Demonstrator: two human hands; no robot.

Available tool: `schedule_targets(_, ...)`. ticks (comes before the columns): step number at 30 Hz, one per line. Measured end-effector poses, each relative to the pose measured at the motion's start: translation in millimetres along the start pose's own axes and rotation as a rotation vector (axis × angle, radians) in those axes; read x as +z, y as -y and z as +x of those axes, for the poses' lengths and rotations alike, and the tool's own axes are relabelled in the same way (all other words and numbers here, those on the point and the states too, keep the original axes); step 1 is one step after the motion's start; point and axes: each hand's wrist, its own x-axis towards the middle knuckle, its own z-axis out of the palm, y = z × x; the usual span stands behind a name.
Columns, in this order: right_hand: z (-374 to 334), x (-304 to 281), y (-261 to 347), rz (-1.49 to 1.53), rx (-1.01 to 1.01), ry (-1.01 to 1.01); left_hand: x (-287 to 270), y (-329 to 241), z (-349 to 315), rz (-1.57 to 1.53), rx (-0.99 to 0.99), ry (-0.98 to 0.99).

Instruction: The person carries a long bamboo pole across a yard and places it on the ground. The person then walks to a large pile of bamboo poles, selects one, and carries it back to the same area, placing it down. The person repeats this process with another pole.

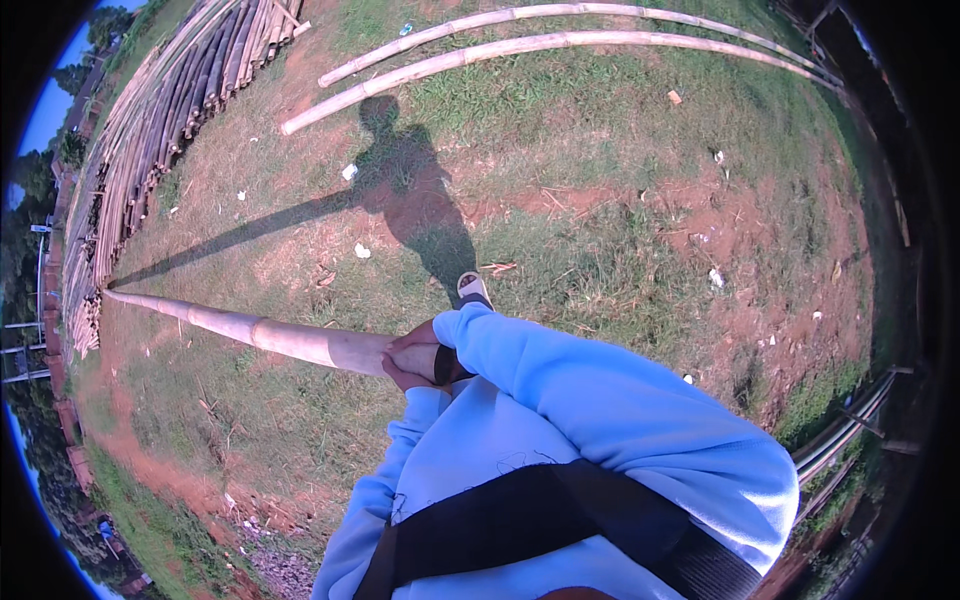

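Note:
A long, pale bamboo pole [290, 338] stretches from in front of my body out to the left, its far end next to the stacked poles. My right hand [415, 337] wraps over the upper side of it close to the near end. Just below, my left hand [404, 374] closes around the lower side at nearly the same spot. The dark, hollow-looking near end sits by my blue sweatshirt, beyond both hands. Some fingers are hidden under the pole and behind the wrists.
A big stack of bamboo poles [190, 105] lies at the far left. Two long bamboo poles [520, 54] rest on the grass ahead. Scraps of white litter [362, 251] dot the grass and bare soil. More poles [845, 440] lie at the right edge.

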Motion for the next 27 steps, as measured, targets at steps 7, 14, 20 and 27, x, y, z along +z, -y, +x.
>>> schedule_targets(7, -52.9, -155.3, 69.0, -0.02, 0.127, -0.014, 151.7, 63.9, 81.2, -0.118, 0.012, 0.052)
schedule_targets(14, -113.2, -272.1, 144.4, -0.03, 0.388, 0.014, 250.1, 142.3, 145.9, -0.32, 0.044, -0.147)
schedule_targets(20, -133.2, -344.9, 171.7, -0.043, 0.381, 0.067, 321.3, 183.9, 185.1, -0.158, 0.121, -0.465)
schedule_targets(27, -192.0, -442.6, 237.4, -0.123, 0.373, 0.203, 421.1, 238.1, 229.1, -0.2, 0.203, -0.32)
